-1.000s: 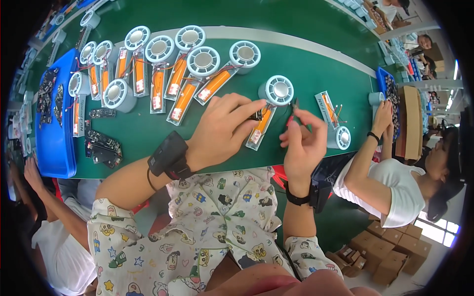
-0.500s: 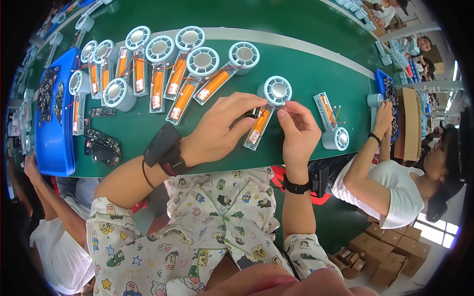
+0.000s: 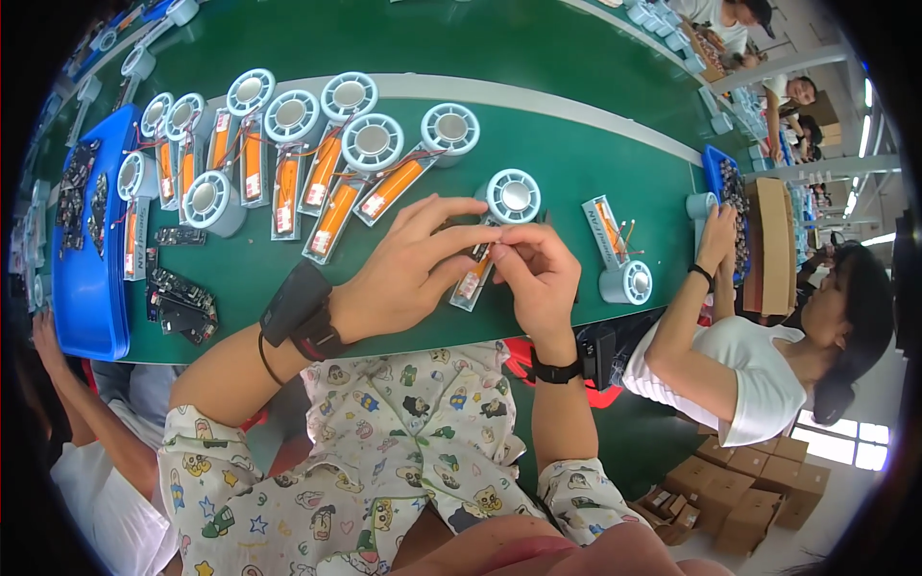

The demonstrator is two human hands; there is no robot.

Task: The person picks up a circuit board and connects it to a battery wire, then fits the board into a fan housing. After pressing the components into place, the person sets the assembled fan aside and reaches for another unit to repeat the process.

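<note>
A light-blue handheld fan [image 3: 514, 195] lies in front of me, its round head with a silver disc pointing away and its handle uncovered, showing an orange battery [image 3: 471, 286]. Over the handle, my left hand [image 3: 399, 278] pinches a small dark circuit board [image 3: 482, 252] between thumb and finger, another finger reaching toward the fan head. My right hand [image 3: 543, 288] is closed in a pinch beside the board, its fingertips meeting those of my left. Whatever sits in that pinch is too small to make out.
Several similar open fans [image 3: 373, 144] stand at the left and middle. Loose circuit boards [image 3: 182, 298] lie near a blue tray [image 3: 91, 307]. Another open fan [image 3: 624, 278] lies to the right. A co-worker [image 3: 740, 365] sits there, by a cardboard box [image 3: 771, 245].
My right hand has closed in toward my left, and their fingertips now meet over the handle. The circuit board has come over the handle. The whole view has shifted slightly.
</note>
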